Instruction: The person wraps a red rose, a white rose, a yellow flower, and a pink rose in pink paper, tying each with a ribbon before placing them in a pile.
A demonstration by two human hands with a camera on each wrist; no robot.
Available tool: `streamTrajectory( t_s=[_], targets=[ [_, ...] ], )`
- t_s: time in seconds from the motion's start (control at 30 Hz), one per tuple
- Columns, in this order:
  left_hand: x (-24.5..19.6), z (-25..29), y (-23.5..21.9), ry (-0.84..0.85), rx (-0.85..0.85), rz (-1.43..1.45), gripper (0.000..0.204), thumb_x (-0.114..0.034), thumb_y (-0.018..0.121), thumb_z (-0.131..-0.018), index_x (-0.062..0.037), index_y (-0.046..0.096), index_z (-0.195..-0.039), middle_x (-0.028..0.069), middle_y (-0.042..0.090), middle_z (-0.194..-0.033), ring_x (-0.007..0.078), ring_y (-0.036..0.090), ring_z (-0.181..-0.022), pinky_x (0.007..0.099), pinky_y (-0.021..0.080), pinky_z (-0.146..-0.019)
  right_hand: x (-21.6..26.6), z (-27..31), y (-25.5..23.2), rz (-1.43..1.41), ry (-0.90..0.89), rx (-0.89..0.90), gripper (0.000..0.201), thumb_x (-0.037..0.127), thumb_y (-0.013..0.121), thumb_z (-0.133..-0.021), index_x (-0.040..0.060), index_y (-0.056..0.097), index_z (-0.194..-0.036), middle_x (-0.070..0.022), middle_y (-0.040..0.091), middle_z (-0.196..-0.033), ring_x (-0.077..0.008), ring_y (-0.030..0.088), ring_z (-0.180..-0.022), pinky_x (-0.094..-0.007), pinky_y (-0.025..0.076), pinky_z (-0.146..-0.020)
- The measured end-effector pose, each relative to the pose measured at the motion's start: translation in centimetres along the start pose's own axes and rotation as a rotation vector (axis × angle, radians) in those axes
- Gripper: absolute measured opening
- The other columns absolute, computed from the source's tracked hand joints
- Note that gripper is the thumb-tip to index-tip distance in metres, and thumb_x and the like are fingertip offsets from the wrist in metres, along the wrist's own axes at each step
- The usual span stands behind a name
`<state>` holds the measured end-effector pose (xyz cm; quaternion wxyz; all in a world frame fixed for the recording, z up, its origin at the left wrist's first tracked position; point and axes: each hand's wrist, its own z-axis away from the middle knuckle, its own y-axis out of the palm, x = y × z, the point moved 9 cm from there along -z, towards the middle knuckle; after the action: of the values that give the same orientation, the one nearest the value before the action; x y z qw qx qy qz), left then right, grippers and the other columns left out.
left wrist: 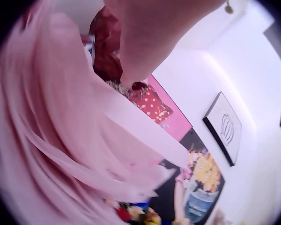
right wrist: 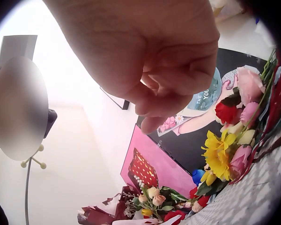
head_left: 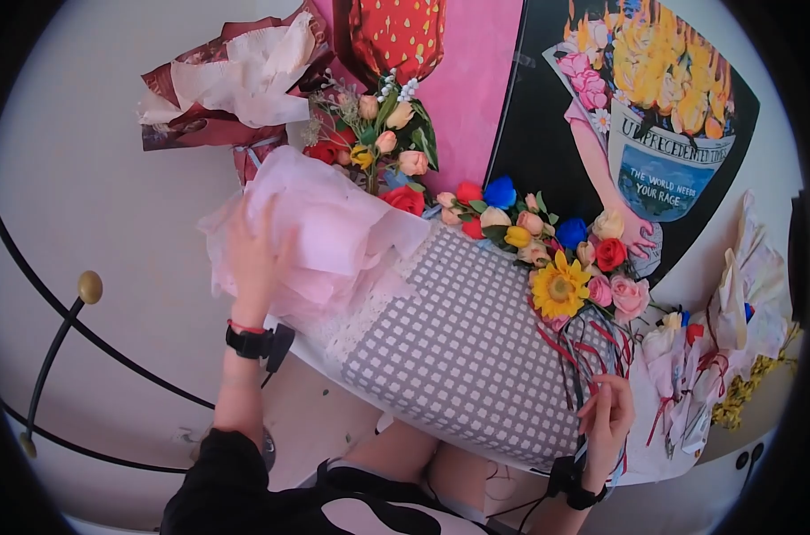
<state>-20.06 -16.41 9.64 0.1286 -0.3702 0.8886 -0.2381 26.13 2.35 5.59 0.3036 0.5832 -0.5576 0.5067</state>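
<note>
In the head view, my left hand [head_left: 258, 254] lies over a bundle of pale pink wrapping paper [head_left: 334, 223] at the table's left, its fingers spread and slightly blurred. Soft folds of the same pink paper [left wrist: 61, 122] fill much of the left wrist view. My right hand [head_left: 607, 415] is at the table's front right, close to dark red and grey ribbons [head_left: 592, 348]. Seen from the right wrist, its fingers [right wrist: 171, 96] are loosely bent, with nothing visible between them. Beyond the ribbons lie artificial flowers, with a yellow sunflower [head_left: 560, 283] among pink, red and blue blooms.
A grey and white checked cloth [head_left: 467, 330] covers the table. Behind stand a dark red wrapped bouquet [head_left: 244, 80], more flowers [head_left: 385, 141] and a black painted panel [head_left: 534, 125]. Small wrapped bouquets [head_left: 690, 374] lie at right. A black curved rack [head_left: 48, 366] stands left.
</note>
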Motion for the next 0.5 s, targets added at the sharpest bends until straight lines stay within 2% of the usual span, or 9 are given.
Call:
streamTrajectory(
  t_s=[0.07,0.1,0.17,0.2,0.27,0.37,0.5],
  targets=[
    [-2.9,-0.7,2.8,0.140,0.282,0.453,0.060,-0.040,0.053,-0.083,-0.0273,0.028,-0.137,0.0237,0.021,-0.139,0.0429,0.024,-0.125,0.0541,0.016,-0.102,0.0,-0.2,0.7,0.006,0.006,0.023,0.018,0.013,0.041,-0.093,0.0015,0.054,-0.096,-0.0021,0.051,-0.053,-0.0032,0.038,-0.036,-0.0169,0.025,-0.036],
    [-2.6,-1.0,3.4,0.140,0.284,0.452,0.060,-0.040,0.053,-0.083,-0.0273,0.028,-0.137,0.0237,0.021,-0.139,0.0429,0.024,-0.125,0.0541,0.016,-0.102,0.0,-0.2,1.1,0.009,0.004,0.041,0.018,0.013,0.042,-0.093,0.0013,0.055,-0.096,-0.0021,0.052,-0.053,-0.0033,0.039,-0.037,-0.0170,0.026,-0.036],
    [-4.0,2.6,9.6,0.324,0.950,0.397,0.067,-0.057,0.043,-0.082,-0.0295,0.021,-0.139,0.0251,0.010,-0.143,0.0450,0.011,-0.130,0.0566,0.008,-0.104,0.2,0.0,1.5,0.050,-0.002,0.057,0.017,0.012,0.042,-0.092,0.0011,0.055,-0.095,-0.0023,0.052,-0.053,-0.0034,0.039,-0.037,-0.0171,0.026,-0.036],
    [-3.5,3.1,10.9,0.326,0.948,0.400,0.067,-0.057,0.043,-0.082,-0.0295,0.021,-0.139,0.0251,0.010,-0.143,0.0450,0.011,-0.130,0.0566,0.008,-0.104,0.2,0.1,1.5,0.093,-0.008,0.072,0.017,0.012,0.043,-0.092,0.0010,0.056,-0.094,-0.0024,0.052,-0.053,-0.0035,0.040,-0.038,-0.0173,0.027,-0.037],
    [-2.5,6.7,14.8,0.450,1.250,0.125,0.078,-0.071,0.034,-0.077,-0.0301,0.014,-0.140,0.0255,0.006,-0.143,0.0454,0.004,-0.131,0.0584,0.004,-0.103,-0.3,0.3,1.2,0.103,0.005,0.085,0.017,0.013,0.042,-0.092,0.0017,0.055,-0.095,-0.0019,0.052,-0.054,-0.0032,0.040,-0.038,-0.0170,0.027,-0.037],
    [-2.9,6.6,13.7,0.423,1.253,0.023,0.086,-0.076,0.033,-0.072,-0.0315,0.007,-0.141,0.0262,0.004,-0.143,0.0461,0.003,-0.131,0.0587,0.004,-0.103,-1.0,0.5,1.5,0.089,0.032,0.115,0.017,0.014,0.042,-0.093,0.0024,0.055,-0.096,-0.0014,0.052,-0.054,-0.0032,0.039,-0.039,-0.0169,0.028,-0.037],
    [-1.8,6.5,14.8,0.387,1.262,0.013,0.082,-0.072,0.032,-0.076,-0.0311,0.004,-0.141,0.0230,0.005,-0.144,0.0465,0.002,-0.131,0.0592,0.004,-0.103,-1.1,0.8,2.1,0.014,0.028,0.147,0.017,0.012,0.044,-0.091,0.0007,0.056,-0.094,-0.0038,0.054,-0.054,-0.0036,0.042,-0.040,-0.0174,0.028,-0.038]
  ],
)
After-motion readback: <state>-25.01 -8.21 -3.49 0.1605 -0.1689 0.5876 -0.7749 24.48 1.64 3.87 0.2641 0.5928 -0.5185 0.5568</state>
